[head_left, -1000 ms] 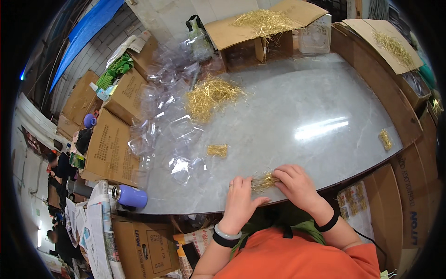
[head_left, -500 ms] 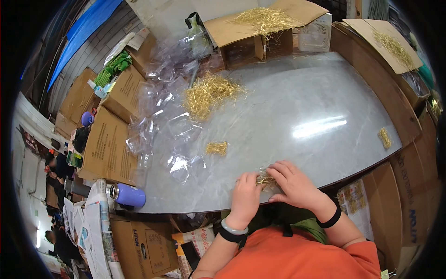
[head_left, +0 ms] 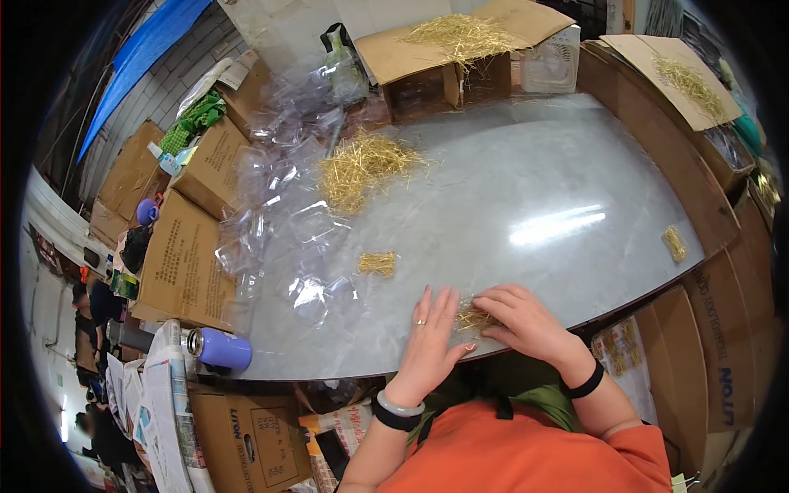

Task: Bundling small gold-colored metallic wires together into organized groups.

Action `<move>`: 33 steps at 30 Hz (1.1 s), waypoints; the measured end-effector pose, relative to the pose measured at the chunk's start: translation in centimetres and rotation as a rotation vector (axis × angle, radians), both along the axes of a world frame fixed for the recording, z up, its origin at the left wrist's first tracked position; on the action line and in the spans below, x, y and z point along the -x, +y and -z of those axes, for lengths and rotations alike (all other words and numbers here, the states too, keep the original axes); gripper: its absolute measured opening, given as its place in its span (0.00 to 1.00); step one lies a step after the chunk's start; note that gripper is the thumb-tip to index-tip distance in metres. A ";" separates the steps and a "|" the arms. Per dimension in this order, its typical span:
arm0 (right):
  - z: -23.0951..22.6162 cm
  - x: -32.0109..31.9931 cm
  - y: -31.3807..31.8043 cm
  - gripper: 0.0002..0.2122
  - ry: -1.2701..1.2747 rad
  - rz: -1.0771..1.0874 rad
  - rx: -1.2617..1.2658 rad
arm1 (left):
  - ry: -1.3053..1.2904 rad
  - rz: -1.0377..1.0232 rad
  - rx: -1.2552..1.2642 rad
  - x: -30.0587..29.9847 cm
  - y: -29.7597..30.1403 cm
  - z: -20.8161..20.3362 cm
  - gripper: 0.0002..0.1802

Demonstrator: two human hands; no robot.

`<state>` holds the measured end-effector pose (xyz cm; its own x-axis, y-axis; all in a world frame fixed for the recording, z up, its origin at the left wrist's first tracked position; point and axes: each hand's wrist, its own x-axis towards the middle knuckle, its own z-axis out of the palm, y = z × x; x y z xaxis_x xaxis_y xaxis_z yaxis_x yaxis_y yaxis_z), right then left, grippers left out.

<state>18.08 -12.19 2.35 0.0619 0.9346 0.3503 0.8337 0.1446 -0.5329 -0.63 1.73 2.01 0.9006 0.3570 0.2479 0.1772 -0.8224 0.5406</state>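
Note:
At the near edge of the table, a small bunch of golden straw-like pieces (head_left: 470, 319) lies partly hidden under my right hand (head_left: 519, 322). The fingers of that hand curl over the bunch and press on it from the right. My left hand (head_left: 431, 333) is just left of it, fingers stretched out flat and thumb spread, holding nothing. Farther left on the tabletop lies a small neat golden bundle (head_left: 376, 264). A similar bundle (head_left: 675, 244) sits by the right edge. Beyond them rises a loose heap of golden pieces (head_left: 362, 170).
Clear plastic boxes (head_left: 316, 226) crowd the left side of the grey table (head_left: 460, 205). A purple flask (head_left: 223, 348) stands at its near left corner. Cardboard boxes (head_left: 185, 267) line the left, and a cardboard shelf (head_left: 386, 57) with more golden pieces stands at the back.
My left hand has let go of the bunch and opened, its fingers now straight and apart. My right hand stays on the bunch. The whole view has shifted slightly.

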 end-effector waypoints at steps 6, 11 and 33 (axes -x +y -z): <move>-0.5 -0.9 -0.5 0.32 0.086 -0.010 0.012 | 0.015 0.048 0.041 -0.8 0.0 1.0 0.45; 0.8 -0.6 -1.4 0.34 0.133 0.054 0.037 | -0.024 0.078 -0.010 -1.9 -0.8 0.8 0.38; 0.7 2.7 -4.5 0.12 0.030 0.561 -0.221 | -0.055 0.032 -0.115 -2.4 -1.9 1.0 0.32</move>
